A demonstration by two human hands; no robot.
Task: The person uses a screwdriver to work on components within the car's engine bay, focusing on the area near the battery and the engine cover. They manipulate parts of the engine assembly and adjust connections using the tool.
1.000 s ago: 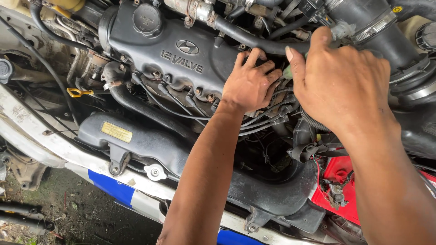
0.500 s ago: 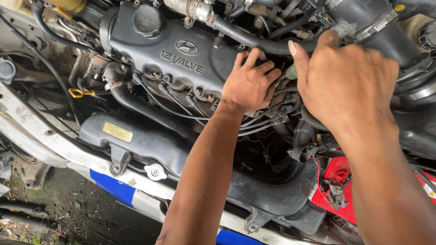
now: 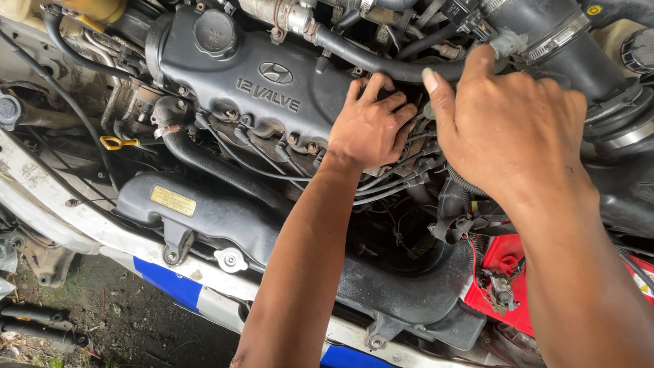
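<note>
Left hand (image 3: 371, 126) curled, fingers tucked down into the bundle of ignition leads (image 3: 395, 184) at the end of the valve cover (image 3: 259, 82), apparently feeling for a connection there. Right hand (image 3: 507, 123) just beside it, spread flat, fingertips on the black hose (image 3: 381, 65) above. Below both, radiator shroud (image 3: 225, 218); red battery (image 3: 504, 272) under the right forearm.

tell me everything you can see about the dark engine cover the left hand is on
The engine cover is a dark grey, cast-looking piece with rounded corners, dusty and grimy, with raised lettering and an oval emblem on top. A round black filler cap sits near its far left end. Bolts line its near edge, where thin black leads run beneath it. A black rubber hose crosses along its far right side. The left hand rests fingers-down on its right end; the right hand lies just beyond that end, on the hose.
</note>
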